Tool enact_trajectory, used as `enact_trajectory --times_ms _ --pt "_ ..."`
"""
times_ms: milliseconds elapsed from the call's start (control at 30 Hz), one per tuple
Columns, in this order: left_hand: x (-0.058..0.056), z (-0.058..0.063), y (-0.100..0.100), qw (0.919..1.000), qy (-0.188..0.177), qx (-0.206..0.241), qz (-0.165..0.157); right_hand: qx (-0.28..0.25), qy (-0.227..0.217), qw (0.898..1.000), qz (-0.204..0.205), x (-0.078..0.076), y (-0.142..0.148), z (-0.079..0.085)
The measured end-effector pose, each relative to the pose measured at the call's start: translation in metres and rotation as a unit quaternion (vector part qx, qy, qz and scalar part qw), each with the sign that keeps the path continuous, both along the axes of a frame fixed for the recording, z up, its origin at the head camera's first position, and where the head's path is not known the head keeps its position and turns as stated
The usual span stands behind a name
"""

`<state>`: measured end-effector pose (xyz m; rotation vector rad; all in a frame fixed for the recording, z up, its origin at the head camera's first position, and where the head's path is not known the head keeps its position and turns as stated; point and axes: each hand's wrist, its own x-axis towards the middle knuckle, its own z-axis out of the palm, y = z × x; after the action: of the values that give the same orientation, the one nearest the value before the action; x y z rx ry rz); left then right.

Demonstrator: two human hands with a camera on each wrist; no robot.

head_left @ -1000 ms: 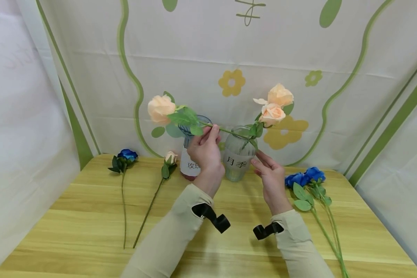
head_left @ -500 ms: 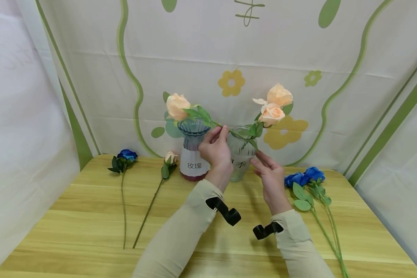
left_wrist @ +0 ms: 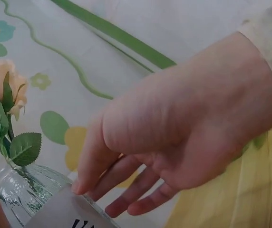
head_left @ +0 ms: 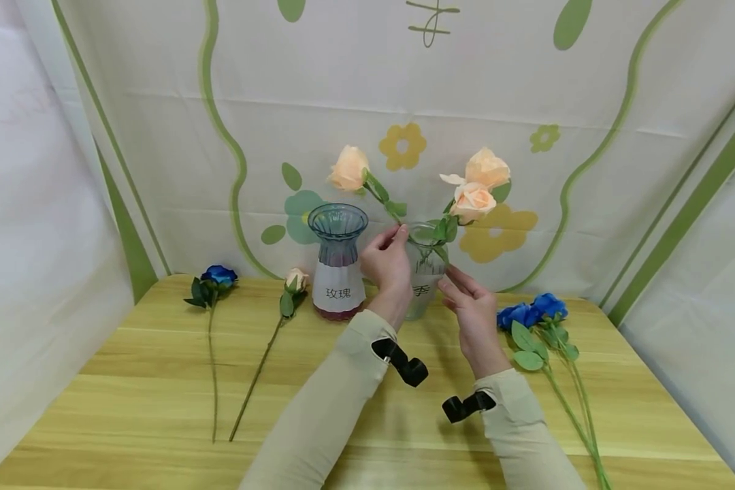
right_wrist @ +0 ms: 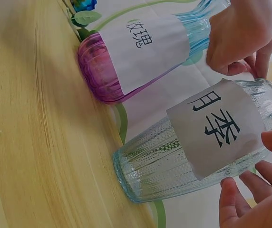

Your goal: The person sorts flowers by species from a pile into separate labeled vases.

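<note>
My left hand [head_left: 388, 262] pinches the green stem of a peach rose [head_left: 349, 169] at the left of the clear glass vase's mouth. The flower leans up to the left; its lower stem is hidden behind my fingers. Two other peach roses [head_left: 476, 190] stand in this clear vase [right_wrist: 150, 173], leaning right. The vase wears a label with black characters. My right hand [head_left: 473, 309] holds the vase's right side, thumb in front and fingers behind. In the left wrist view, the right thumb [left_wrist: 86, 166] lies at the label's edge.
A blue-and-purple glass vase [head_left: 338, 235] with a white label stands just left. On the wooden table [head_left: 147, 395] lie a blue rose [head_left: 218, 275] and a small pale rose [head_left: 296, 280] at left, and blue flowers [head_left: 533, 311] at right. A printed cloth hangs behind.
My left hand has moved right toward the clear vase. The rose it holds has swung right and up, from nearly level to steeper. My right hand stays at the vase.
</note>
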<state>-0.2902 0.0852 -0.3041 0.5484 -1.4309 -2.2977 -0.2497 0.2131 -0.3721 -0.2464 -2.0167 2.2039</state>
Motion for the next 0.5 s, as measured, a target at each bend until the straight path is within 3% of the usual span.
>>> enact_trajectory --times_ms 133,333,500 --pt "-0.002 0.002 -0.002 0.9995 -0.020 0.012 -0.019 0.000 0.001 1.000 0.001 0.000 0.000 0.000" --pt "-0.001 0.001 -0.006 0.9971 -0.002 0.051 -0.056 0.006 0.002 1.000 -0.002 0.000 -0.001 0.000" --pt "0.004 -0.005 -0.011 0.9965 0.000 0.044 -0.072 0.011 -0.003 1.000 -0.005 0.000 -0.002 -0.001"
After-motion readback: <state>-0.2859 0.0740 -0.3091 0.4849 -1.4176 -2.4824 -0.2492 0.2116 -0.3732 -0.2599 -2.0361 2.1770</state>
